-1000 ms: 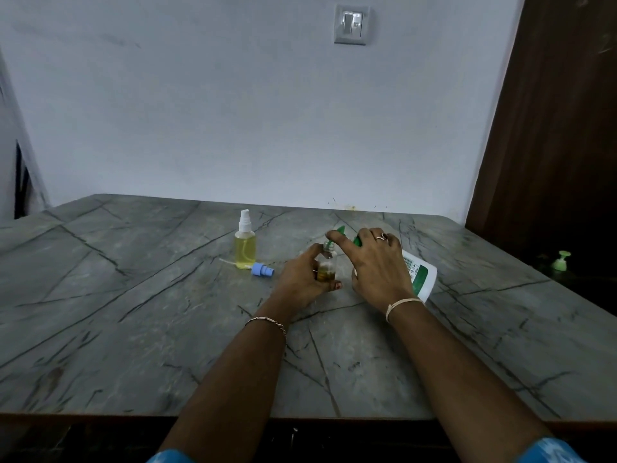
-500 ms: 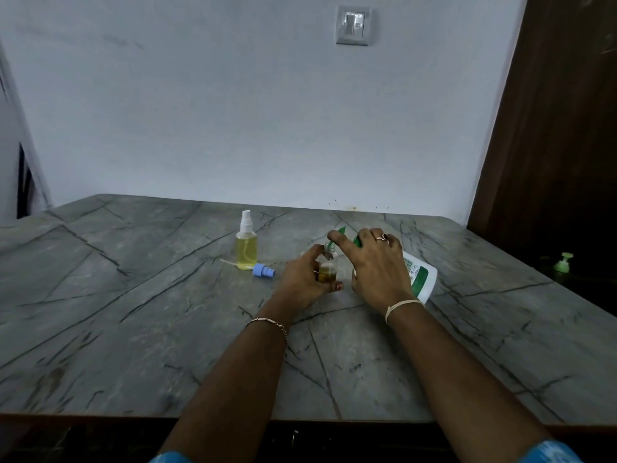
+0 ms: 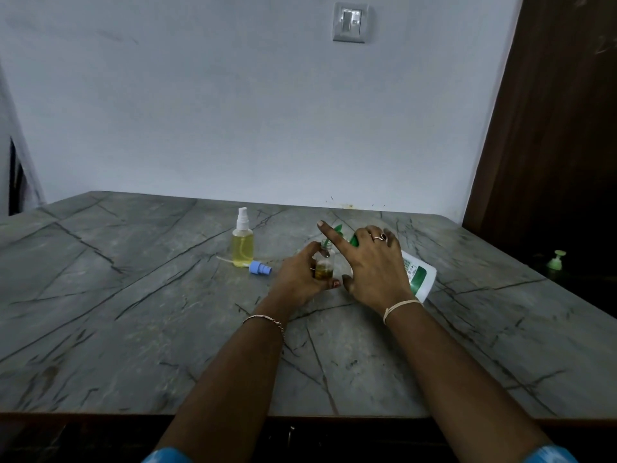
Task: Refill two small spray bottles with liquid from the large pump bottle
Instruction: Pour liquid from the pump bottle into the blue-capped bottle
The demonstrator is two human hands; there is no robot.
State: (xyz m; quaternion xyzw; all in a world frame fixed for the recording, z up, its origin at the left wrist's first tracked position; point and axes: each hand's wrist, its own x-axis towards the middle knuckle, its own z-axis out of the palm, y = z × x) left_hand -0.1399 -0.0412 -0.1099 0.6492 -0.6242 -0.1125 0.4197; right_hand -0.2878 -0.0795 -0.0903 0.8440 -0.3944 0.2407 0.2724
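Observation:
My left hand (image 3: 297,277) grips a small clear bottle (image 3: 324,264) with no cap, upright on the table and partly filled with yellow liquid. My right hand (image 3: 372,267) holds the large white pump bottle (image 3: 417,274), tilted toward the small bottle, with its green pump head (image 3: 347,237) above the small bottle's mouth. The index finger sticks out over the pump. A second small spray bottle (image 3: 242,242), capped white and full of yellow liquid, stands to the left. A blue spray cap (image 3: 259,269) lies beside it.
The grey marble table (image 3: 133,312) runs to a white wall at the back. A dark wooden door (image 3: 551,145) is on the right, with a small green pump top (image 3: 556,260) low beside it. A wall switch (image 3: 350,22) is above.
My right index finger has lifted and stretched out above the pump head. The two bottles and my left hand have stayed in place.

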